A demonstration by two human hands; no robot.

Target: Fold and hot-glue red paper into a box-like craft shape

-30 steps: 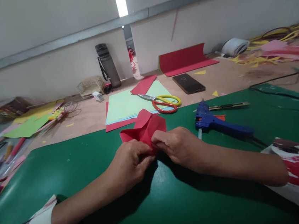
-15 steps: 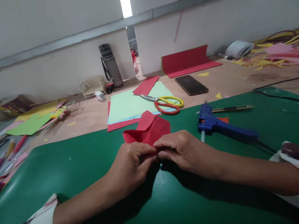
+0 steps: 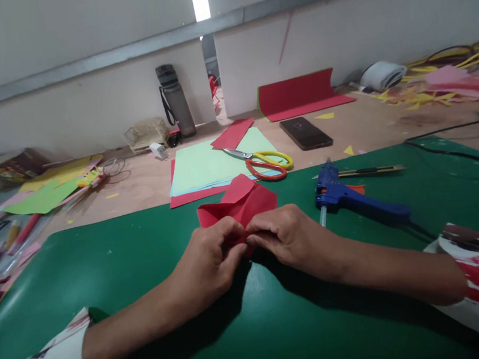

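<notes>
A folded piece of red paper (image 3: pixel 242 202) lies on the green cutting mat (image 3: pixel 123 260) in front of me. My left hand (image 3: pixel 207 260) and my right hand (image 3: pixel 286 234) meet at its near edge, fingers pinched closed on the paper, fingertips almost touching each other. The part of the paper under my fingers is hidden. A blue glue gun (image 3: pixel 353 199) lies just right of my right hand.
Behind the mat lie a stack of light green and red sheets (image 3: pixel 208 168), yellow and orange scissors (image 3: pixel 265 162), a black phone (image 3: pixel 305 132), a utility knife (image 3: pixel 362 172), a curved red sheet (image 3: pixel 299 96) and a grey water bottle (image 3: pixel 175 100). Paper scraps and pens litter both sides.
Both hands stay pinched on the red paper; the fingers have shifted slightly along its near edge and the paper's far flaps have lifted a little.
</notes>
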